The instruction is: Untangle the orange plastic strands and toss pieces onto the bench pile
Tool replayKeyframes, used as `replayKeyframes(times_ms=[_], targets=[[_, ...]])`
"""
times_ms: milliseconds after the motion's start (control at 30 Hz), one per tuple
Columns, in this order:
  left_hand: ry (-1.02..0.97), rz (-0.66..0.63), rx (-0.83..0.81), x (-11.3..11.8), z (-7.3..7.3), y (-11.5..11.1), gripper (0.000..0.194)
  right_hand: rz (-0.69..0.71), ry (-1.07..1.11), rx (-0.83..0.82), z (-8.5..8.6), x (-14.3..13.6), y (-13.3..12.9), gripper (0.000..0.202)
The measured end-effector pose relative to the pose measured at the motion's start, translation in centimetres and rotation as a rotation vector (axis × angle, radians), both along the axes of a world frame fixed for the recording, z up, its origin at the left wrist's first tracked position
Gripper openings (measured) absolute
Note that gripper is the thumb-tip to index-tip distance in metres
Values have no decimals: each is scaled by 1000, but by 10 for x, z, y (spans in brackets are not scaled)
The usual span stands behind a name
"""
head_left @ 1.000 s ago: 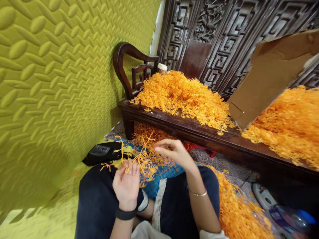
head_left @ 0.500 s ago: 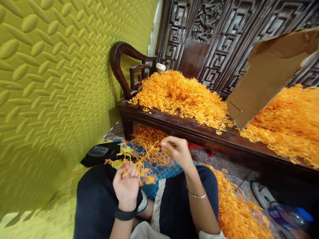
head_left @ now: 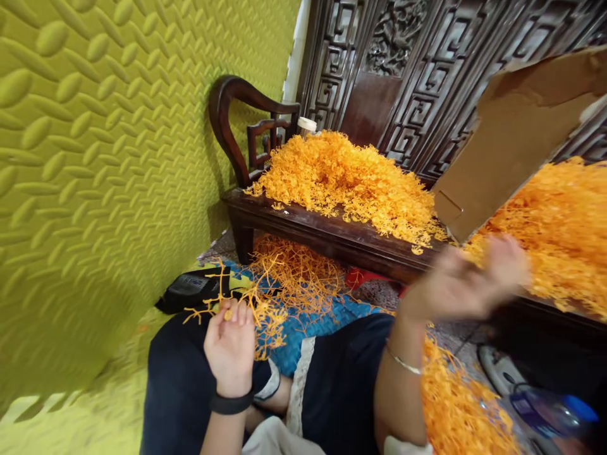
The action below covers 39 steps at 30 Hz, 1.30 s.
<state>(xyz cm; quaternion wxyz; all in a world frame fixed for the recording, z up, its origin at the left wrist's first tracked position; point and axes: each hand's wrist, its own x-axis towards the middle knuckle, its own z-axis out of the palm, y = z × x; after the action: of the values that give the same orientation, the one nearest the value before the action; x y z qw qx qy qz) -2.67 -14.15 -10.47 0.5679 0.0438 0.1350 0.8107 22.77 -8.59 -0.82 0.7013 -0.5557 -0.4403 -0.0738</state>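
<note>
Over my lap, my left hand point(head_left: 231, 346) is closed around a bunch of orange plastic branched pieces point(head_left: 269, 325), whose stems and curled tips stick out past the fingers. Motion smears my right hand point(head_left: 469, 284), raised at the bench's front edge near the right-hand orange heap point(head_left: 559, 208); whether it holds anything is unclear. Thin bare orange stems point(head_left: 303, 278) lie tangled under the bench and on a blue sheet point(head_left: 310, 321) before me. Another heap of small orange curled pieces point(head_left: 341, 177) covers the left of the dark wooden bench point(head_left: 308, 226).
A cardboard sheet point(head_left: 502, 139) stands between the two bench heaps. By my right leg lie more orange pieces point(head_left: 455, 398), a bottle with a blue cap point(head_left: 552, 411) and a shoe point(head_left: 500, 370). A black bag point(head_left: 190, 291) is at left, below the yellow padded wall point(head_left: 118, 189).
My right hand has swung from above the tangled stems to the right, up beside the bench's right-hand heap. My left hand has shifted slightly left, still gripping the orange pieces.
</note>
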Motion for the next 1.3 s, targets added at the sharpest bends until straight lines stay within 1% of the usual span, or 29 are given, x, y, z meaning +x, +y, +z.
replayKeyframes(times_ms=[67,100,133,167,233,267,367,433,500,633,733,800,833,933,1000,1167,1200,1233,1267,1300], targets=[[-6,-24,17,4,-1,-1,4,49,-215,-107,-14,-15,20,71],[-8,-32,24,4,-1,-2,4,107,-323,-163,-19,-22,27,71],[-7,-34,28,4,-1,-2,4,196,-404,-212,-23,-29,32,65],[-2,-28,30,4,-1,-3,5,312,-439,-245,-26,-36,33,55],[21,-5,31,3,0,-3,5,599,-425,-336,-29,-51,29,34],[35,4,32,3,0,-3,5,750,-397,-402,-30,-60,25,30],[54,9,33,2,0,-2,5,1160,-380,-629,-37,-88,14,34],[57,8,30,1,0,-2,5,1350,-404,-704,-44,-105,9,34],[63,7,25,0,-1,-2,6,1444,-379,-717,-49,-117,8,34],[41,6,25,-4,-1,-2,5,1472,-269,-717,-56,-125,11,30],[21,-15,22,-3,0,-2,5,1457,1,-711,-62,-127,15,25],[26,-57,9,1,1,-3,5,1362,130,-686,-67,-128,18,22],[29,-84,-2,4,2,-3,6,1286,133,-662,-69,-128,19,21],[38,-159,-35,15,4,-5,9,1057,11,-574,-69,-123,22,16],[34,-191,-50,23,6,-7,11,985,-57,-538,-62,-114,18,16],[34,-289,-60,39,12,-17,14,973,-164,-511,-33,-93,-3,17],[36,-302,-67,41,12,-19,15,943,-199,-489,-27,-88,-6,18],[35,-295,-86,40,11,-21,15,869,-225,-450,-23,-82,-6,18],[34,-265,-115,38,11,-21,15,745,-233,-393,-20,-73,-5,19],[35,-219,-145,34,10,-21,15,588,-215,-321,-17,-61,-3,19]])
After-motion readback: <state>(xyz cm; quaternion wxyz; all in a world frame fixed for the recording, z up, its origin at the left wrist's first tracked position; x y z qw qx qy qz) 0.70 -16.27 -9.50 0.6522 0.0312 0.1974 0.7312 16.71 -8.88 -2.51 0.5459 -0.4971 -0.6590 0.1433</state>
